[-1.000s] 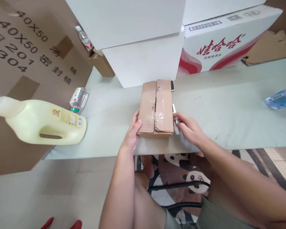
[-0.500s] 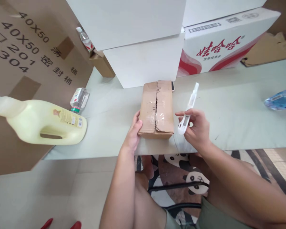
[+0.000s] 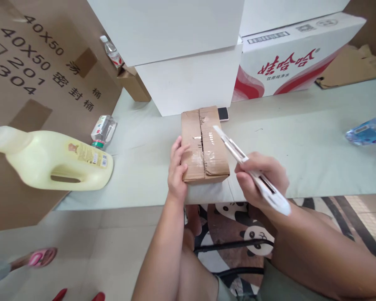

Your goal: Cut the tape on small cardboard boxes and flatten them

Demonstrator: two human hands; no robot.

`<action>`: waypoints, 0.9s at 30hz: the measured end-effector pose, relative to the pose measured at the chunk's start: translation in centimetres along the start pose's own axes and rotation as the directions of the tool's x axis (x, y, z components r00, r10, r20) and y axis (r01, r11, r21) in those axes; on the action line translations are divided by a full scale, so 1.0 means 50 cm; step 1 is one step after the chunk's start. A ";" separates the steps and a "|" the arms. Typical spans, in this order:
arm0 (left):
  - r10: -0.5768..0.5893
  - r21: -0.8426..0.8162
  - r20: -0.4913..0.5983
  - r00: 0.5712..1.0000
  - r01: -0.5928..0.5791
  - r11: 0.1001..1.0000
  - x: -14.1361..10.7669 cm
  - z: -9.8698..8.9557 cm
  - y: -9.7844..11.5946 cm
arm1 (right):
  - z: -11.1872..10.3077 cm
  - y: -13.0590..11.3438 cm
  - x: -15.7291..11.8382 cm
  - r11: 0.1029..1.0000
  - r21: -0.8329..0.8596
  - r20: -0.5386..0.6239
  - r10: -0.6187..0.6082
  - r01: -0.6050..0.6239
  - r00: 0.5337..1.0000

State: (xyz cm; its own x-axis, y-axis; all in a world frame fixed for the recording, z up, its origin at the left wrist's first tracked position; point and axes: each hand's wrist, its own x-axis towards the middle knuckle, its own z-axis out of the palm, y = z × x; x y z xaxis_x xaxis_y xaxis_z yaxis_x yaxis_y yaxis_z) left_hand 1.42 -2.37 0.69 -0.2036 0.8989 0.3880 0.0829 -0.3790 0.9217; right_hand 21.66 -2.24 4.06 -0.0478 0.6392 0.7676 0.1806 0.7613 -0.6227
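Observation:
A small brown cardboard box sits before me on the cloth-covered table. Its top seam is ragged, with shiny tape and a dark slit along part of it. My left hand grips the box's left side, thumb by the near corner and fingers on the top edge. To the right of the box, my right hand is closed round a white utility knife. The knife slants up and left, its tip over the right flap; I cannot tell whether it touches. A dark-screened phone shows partly behind the box.
White cartons stand at the back, with a red-printed carton beside them. At left are a pale yellow jug, a clear bottle and a large brown carton. A blue bottle lies far right. Another person's foot shows lower left.
The box has turned slightly, showing more of the phone. My left hand shifted its fingers onto the top edge. My right hand re-gripped the knife, swinging its tip left over the box.

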 end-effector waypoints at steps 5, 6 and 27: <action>0.074 0.247 -0.002 0.997 -0.072 0.966 -0.007 0.009 0.017 | -0.004 -0.021 0.005 0.994 -0.083 0.087 0.075 -0.068 0.993; 0.095 0.271 -0.013 0.995 -0.088 0.959 -0.010 0.015 0.019 | -0.003 -0.024 0.010 0.992 -0.117 0.139 0.062 -0.046 0.988; 0.180 0.426 -0.107 0.978 -0.119 0.897 -0.038 0.068 0.014 | 0.019 -0.024 0.013 0.903 -0.419 0.195 -0.009 0.092 0.981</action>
State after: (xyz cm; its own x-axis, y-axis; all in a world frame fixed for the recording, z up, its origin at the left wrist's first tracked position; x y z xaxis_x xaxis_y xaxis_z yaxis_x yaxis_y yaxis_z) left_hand 5.19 -3.60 0.63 -0.2881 0.7871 0.5454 0.5137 -0.3536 0.7817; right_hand 20.48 -2.60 5.15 -0.2405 0.6414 0.7285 0.5704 0.7007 -0.4286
